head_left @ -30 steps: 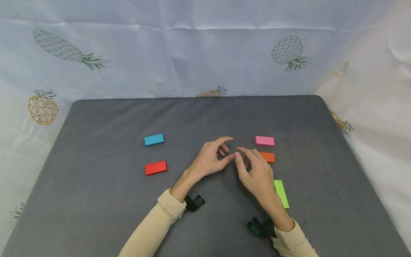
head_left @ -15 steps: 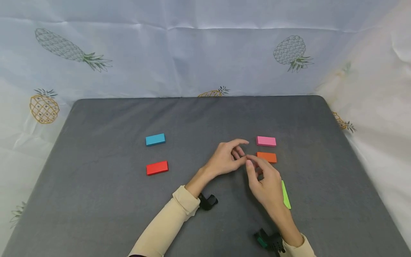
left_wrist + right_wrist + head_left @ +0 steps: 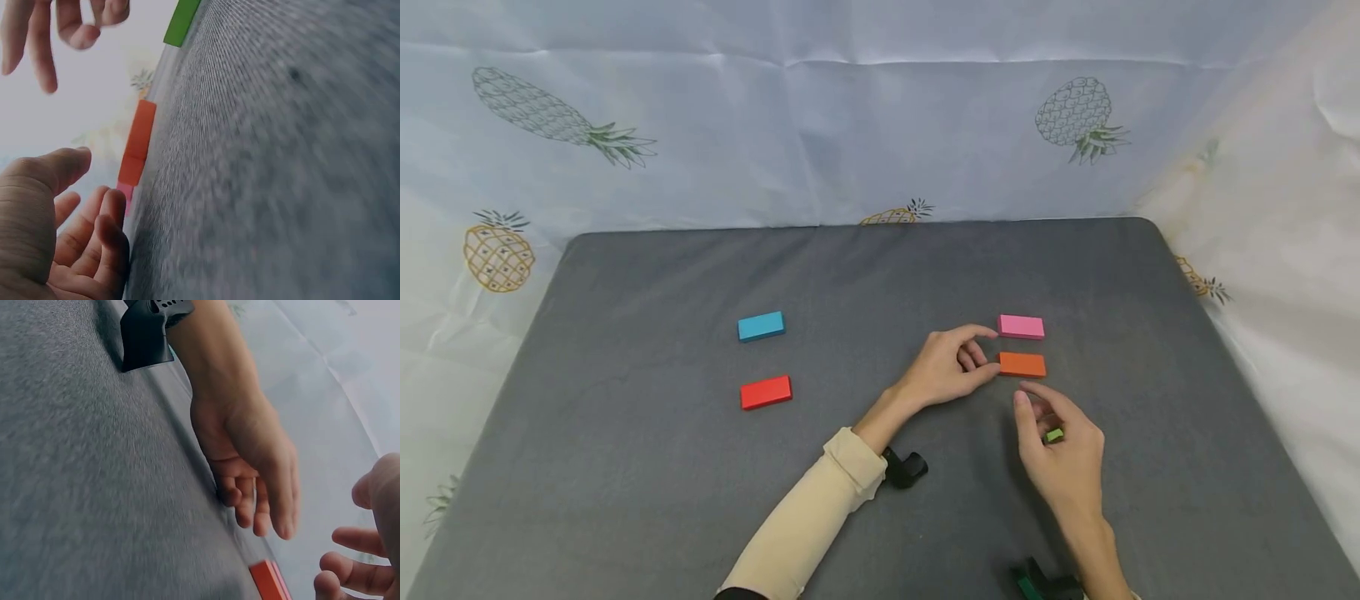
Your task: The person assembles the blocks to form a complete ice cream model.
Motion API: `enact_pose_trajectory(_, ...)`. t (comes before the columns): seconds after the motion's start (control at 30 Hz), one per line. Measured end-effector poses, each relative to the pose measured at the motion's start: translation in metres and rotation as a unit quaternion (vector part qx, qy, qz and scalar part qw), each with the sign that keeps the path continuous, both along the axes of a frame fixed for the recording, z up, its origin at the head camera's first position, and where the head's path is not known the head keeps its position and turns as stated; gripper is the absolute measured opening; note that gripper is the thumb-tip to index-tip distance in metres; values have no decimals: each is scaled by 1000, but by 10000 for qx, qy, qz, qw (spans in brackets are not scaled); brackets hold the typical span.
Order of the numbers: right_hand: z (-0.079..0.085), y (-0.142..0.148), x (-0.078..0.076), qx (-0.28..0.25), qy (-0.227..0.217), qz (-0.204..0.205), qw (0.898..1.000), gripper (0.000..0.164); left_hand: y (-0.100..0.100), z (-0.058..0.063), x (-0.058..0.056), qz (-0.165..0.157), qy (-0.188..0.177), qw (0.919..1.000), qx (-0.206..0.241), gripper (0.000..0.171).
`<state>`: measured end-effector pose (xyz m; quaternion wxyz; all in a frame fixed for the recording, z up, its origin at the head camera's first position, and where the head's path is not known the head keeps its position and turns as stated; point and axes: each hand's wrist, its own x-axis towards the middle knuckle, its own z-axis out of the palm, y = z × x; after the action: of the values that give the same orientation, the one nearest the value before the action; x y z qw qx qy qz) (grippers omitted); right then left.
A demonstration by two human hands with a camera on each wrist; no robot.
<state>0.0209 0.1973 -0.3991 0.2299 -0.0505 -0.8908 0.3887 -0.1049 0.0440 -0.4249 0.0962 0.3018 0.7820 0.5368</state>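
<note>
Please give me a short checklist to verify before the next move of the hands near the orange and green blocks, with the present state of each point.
1. Left hand close to orange block: ok, thumb tip at its near end.
2. Left grip closed on the orange block: not ok, fingers only loosely curled.
3. Right hand over green block: ok.
4. Right grip on the green block: cannot tell, mostly hidden.
5. Pink block apart from the orange one: ok.

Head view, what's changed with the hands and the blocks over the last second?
The left hand slid right, its fingertips now at the orange block. The right hand pulled back toward the person, over the green block, which now shows only as a sliver between its fingers; a grip can't be confirmed. Pink, blue and red blocks stayed put.
</note>
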Motion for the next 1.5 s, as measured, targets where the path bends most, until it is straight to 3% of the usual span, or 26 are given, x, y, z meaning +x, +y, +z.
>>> enact_pose_trajectory(0.17, -1, 9, 9, 10, 15, -332, 9994, 18, 7, -2, -2, -34, -33, 9999, -128, 45)
enact_pose_trajectory(0.53, -5, 20, 19, 97, -242, -795, 9965, 16, 13, -4, -2, 213, 227, 9968, -730, 45)
enact_pose_trajectory(1.13, -15, 31, 37, 295, -843, -1384, 9863, 23, 17, -6, -2, 251, 316, 9954, -866, 42)
enact_pose_trajectory(1.5, -17, 35, 41, 570, -1478, -1656, 9734, 37, 19, -8, -1, 320, 443, 9939, -960, 40)
